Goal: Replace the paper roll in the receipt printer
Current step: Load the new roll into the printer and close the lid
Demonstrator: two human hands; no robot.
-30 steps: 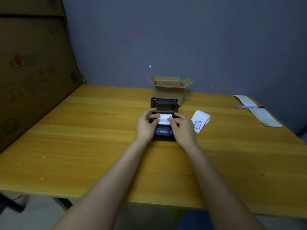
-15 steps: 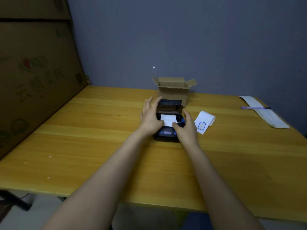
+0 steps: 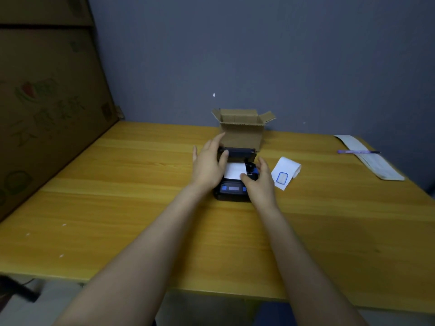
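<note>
Receipt printer, lid raised, on wooden table; both hands at the unit.

Table [image 3: 117, 196]: yellow wood, set against a grey wall. Cardboard box [image 3: 242, 131]: flaps open, standing just behind the printer. Receipt printer [image 3: 231, 188]: black with blue buttons, mid-table, lid up, white paper roll [image 3: 234, 170] seated in its bay. Left hand [image 3: 208, 167]: fingers spread, thumb on the lid's edge, palm against the printer's left side. Right hand [image 3: 260, 182]: loosely curled, thumb tip on the paper's near right corner, fingers along the printer's right side. Second paper roll [image 3: 286, 172]: white, blue-outlined label, lying just right of the printer. Paper strip [image 3: 372, 161] with pen [image 3: 357, 152] across it: far right edge.
</note>
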